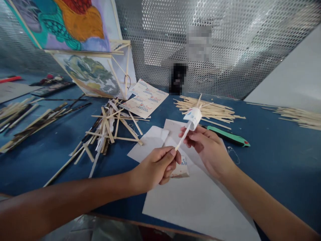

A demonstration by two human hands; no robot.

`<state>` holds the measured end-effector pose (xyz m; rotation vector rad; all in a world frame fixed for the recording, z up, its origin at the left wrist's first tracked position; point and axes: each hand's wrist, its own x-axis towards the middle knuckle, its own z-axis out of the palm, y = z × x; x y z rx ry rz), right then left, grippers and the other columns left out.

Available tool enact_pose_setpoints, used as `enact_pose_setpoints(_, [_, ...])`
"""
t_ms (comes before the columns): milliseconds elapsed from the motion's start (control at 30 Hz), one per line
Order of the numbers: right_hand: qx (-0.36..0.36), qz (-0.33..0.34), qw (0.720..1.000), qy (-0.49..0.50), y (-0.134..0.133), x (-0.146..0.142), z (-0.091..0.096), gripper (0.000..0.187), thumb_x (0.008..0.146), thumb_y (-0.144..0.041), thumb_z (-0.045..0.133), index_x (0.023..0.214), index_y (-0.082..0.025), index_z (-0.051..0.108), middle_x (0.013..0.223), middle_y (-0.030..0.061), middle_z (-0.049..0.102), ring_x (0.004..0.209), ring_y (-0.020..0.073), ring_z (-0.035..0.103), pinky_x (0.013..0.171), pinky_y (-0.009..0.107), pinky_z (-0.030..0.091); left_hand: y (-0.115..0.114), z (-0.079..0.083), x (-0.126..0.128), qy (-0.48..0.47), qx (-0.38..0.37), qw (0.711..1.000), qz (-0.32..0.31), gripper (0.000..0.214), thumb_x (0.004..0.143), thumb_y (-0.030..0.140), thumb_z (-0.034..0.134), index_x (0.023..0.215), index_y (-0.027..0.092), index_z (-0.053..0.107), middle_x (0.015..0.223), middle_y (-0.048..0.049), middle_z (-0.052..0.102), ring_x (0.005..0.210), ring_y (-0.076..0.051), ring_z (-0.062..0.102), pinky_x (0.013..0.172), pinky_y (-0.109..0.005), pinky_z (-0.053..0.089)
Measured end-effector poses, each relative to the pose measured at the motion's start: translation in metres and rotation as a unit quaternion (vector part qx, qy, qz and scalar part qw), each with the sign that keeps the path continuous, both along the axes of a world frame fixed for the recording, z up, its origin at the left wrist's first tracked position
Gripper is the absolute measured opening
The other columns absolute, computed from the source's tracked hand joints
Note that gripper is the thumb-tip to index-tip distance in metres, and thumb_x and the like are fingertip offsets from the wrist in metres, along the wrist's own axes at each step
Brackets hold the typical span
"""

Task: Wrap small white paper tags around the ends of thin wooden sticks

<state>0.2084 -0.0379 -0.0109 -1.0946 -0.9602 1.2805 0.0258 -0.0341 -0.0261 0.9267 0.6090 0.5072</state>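
My left hand (157,167) is closed, pinching the lower end of a thin wooden stick (182,138) between thumb and fingers. My right hand (208,145) is closed on the same stick higher up, where a small piece of printed white paper (192,117) is wrapped around its upper end. Both hands hover above white paper sheets (190,197) lying on the blue table (276,147). A small printed paper scrap (182,169) lies under my left hand's fingers.
A green-handled cutter (229,136) lies right of my hands. Piles of thin sticks (213,110) lie behind, with more sticks (301,115) far right and scattered sticks (110,130) left. Printed label sheets (145,98) and painted kite-like frames (87,70) stand at back. Perforated metal wall (225,43) behind.
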Motion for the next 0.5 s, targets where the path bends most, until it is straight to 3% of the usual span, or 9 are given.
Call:
enact_pose_setpoints(167, [-0.043, -0.036, 0.997, 0.062, 0.005, 0.013, 0.006, 0.029, 0.088, -0.038, 0.054, 0.097, -0.021, 0.075, 0.105, 0.0097, 0.074, 0.074, 0.0192, 0.059, 0.062, 0.032, 0.045, -0.002, 0.001, -0.001, 0.020, 0.027, 0.999, -0.018, 0.031, 0.104, 0.038, 0.042, 0.086, 0.017, 0.056, 0.059, 0.0104, 0.031, 0.043, -0.004, 0.015, 0.037, -0.014, 0.018])
enact_pose_setpoints(300, [-0.056, -0.045, 0.997, 0.034, 0.004, 0.014, 0.006, 0.035, 0.088, -0.052, 0.062, 0.097, -0.021, 0.074, 0.097, 0.0085, 0.071, 0.071, 0.0176, 0.057, 0.059, 0.030, 0.044, -0.002, -0.001, -0.003, 0.040, 0.053, 0.998, -0.025, 0.029, 0.103, 0.041, 0.047, 0.089, 0.017, 0.057, 0.057, 0.0112, 0.029, 0.041, -0.003, 0.017, 0.038, -0.016, 0.019])
enact_pose_setpoints(400, [-0.016, -0.062, 0.998, -0.006, 0.000, 0.011, 0.009, 0.030, 0.086, -0.050, 0.067, 0.097, -0.023, 0.073, 0.092, 0.0048, 0.065, 0.068, 0.0150, 0.052, 0.059, 0.029, 0.044, -0.005, 0.000, -0.005, 0.054, 0.078, 0.995, -0.032, 0.029, 0.102, 0.045, 0.049, 0.093, 0.019, 0.057, 0.055, 0.0118, 0.029, 0.038, -0.003, 0.020, 0.038, -0.017, 0.019])
enact_pose_setpoints(500, [0.023, -0.114, 0.992, 0.046, 0.002, 0.013, 0.016, 0.013, 0.086, -0.037, 0.066, 0.092, -0.026, 0.068, 0.092, 0.0026, 0.060, 0.067, 0.0142, 0.050, 0.056, 0.028, 0.042, -0.005, 0.012, -0.011, 0.077, 0.113, 0.989, -0.051, 0.029, 0.101, 0.047, 0.050, 0.098, 0.020, 0.059, 0.055, 0.0116, 0.028, 0.039, -0.005, 0.020, 0.039, -0.020, 0.017])
